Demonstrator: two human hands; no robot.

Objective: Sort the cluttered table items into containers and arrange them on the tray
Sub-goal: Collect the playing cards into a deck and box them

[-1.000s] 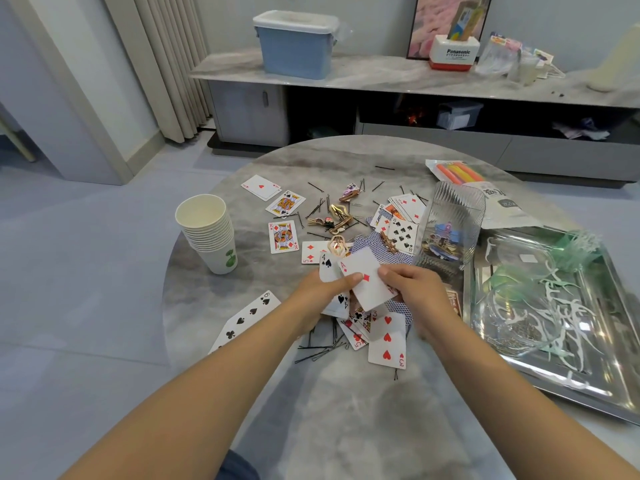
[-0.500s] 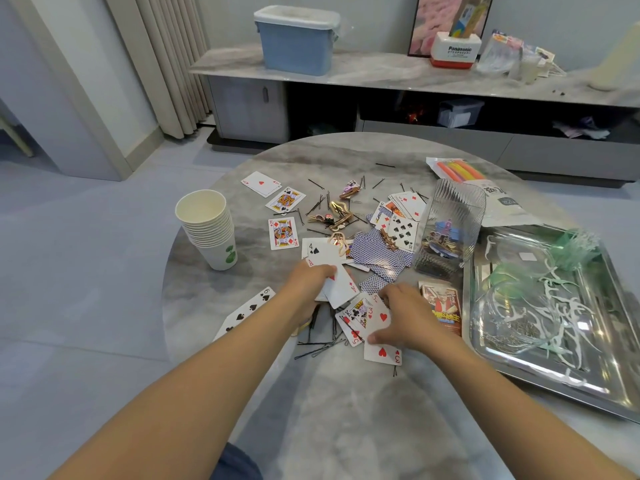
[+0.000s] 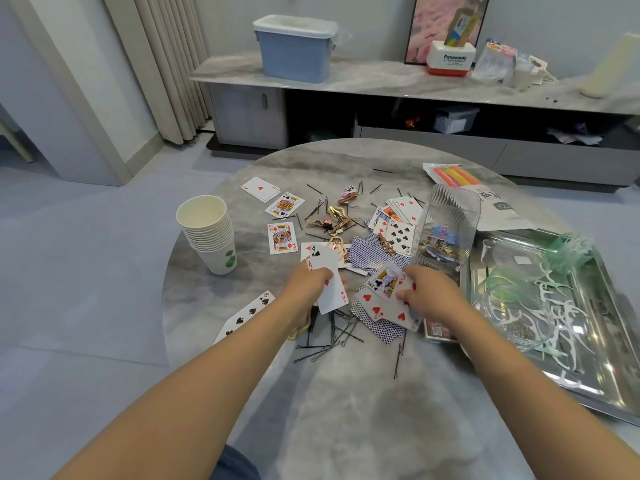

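Right hand (image 3: pixel 427 297) has just lifted a king and a three just left of the tray (image 3: pixel 588 341), left hand (image 3: pixel 310 284) pinching its small card stack (image 3: pixel 327 278); card-gathering is advancing, most cards still scattered.

Marble table (image 3: pixel 346 410) bears cards (image 3: pixel 282 237), hairpins (image 3: pixel 332 337), cups (image 3: pixel 211 233), tray (image 3: pixel 588 382)

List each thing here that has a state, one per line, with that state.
left hand: grips a fan of cards, ace of diamonds in front
right hand: grips several face-up cards
paper cups: stacked, upright
glass jar: upright, hair clips inside
storage bin: lid on
tray: on the table, holds a glass bowl and white picks
bobby pins: loose, scattered
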